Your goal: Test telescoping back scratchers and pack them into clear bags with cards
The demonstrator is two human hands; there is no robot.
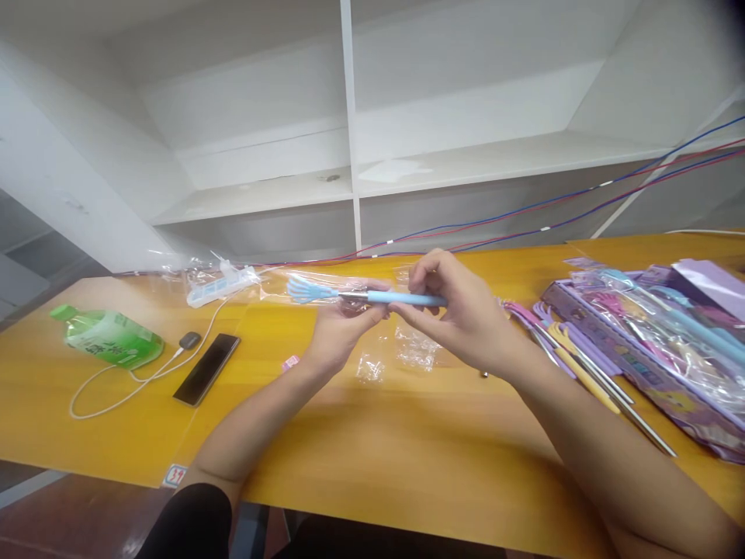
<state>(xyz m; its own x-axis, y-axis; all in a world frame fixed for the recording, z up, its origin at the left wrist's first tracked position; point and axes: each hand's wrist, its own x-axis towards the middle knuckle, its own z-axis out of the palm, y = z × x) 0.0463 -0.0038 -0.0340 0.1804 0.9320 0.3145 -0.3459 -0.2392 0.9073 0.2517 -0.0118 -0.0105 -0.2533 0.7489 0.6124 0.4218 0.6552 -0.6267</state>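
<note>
A light blue back scratcher [401, 298] with a hand-shaped head and a metal neck lies level between my two hands, its head pointing left. My left hand [341, 330] is closed round its middle, near where the metal meets the blue handle. My right hand [459, 310] pinches the handle toward its right end, thumb and fingers pressed on it. Clear plastic film [271, 287] surrounds the scratcher's head; whether it also covers the handle is too faint to tell. Small clear plastic pieces [371, 366] lie on the table below my hands.
Loose scratchers [573, 353] and a purple box [646, 373] of wrapped ones lie at the right. At the left are a green bottle [113, 338], a phone [206, 370], a white cable and a power strip [215, 289]. White shelves [261, 194] stand behind the table [372, 450].
</note>
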